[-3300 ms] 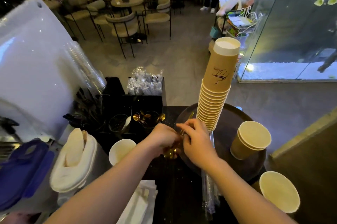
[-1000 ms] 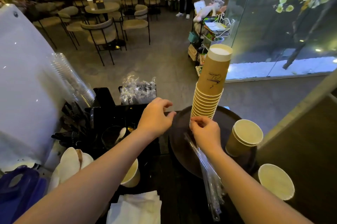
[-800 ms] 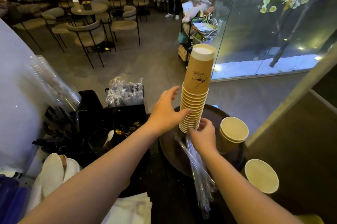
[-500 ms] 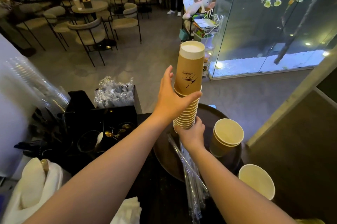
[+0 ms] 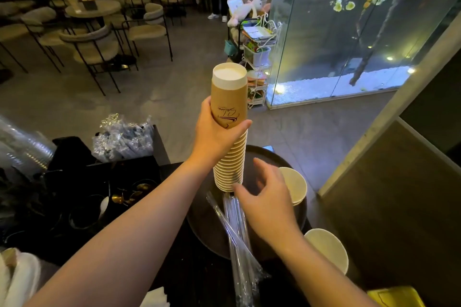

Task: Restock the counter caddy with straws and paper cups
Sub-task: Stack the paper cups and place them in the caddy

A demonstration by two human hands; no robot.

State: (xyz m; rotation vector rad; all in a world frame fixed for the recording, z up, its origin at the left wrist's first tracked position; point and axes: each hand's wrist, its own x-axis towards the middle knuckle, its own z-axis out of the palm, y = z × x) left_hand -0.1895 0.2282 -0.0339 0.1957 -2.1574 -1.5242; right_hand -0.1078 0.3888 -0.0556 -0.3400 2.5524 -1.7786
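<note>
A tall upside-down stack of brown paper cups (image 5: pixel 230 132) stands over the dark round tray (image 5: pixel 202 214). My left hand (image 5: pixel 215 135) is wrapped around the stack's upper part. My right hand (image 5: pixel 267 203) hovers open just below and right of the stack's base, fingers spread, touching nothing I can make out. Clear wrapped straws (image 5: pixel 237 234) lie across the tray's front edge. The black counter caddy (image 5: pixel 82 182) sits at left, with a bundle of wrapped straws (image 5: pixel 124 139) in its back compartment.
Two short cup stacks stand upright: one on the tray (image 5: pixel 294 185), one on the counter at right (image 5: pixel 329 249). Clear plastic cups (image 5: pixel 22 149) lean at far left. Gold spoons (image 5: pixel 124 198) sit in the caddy. White napkins (image 5: pixel 154 298) lie at the front. A wooden partition (image 5: pixel 389 202) borders the right.
My left hand went from the caddy to the cup stack and closed around it. My right hand let go of the stack's base and opened. The stack now sits higher.
</note>
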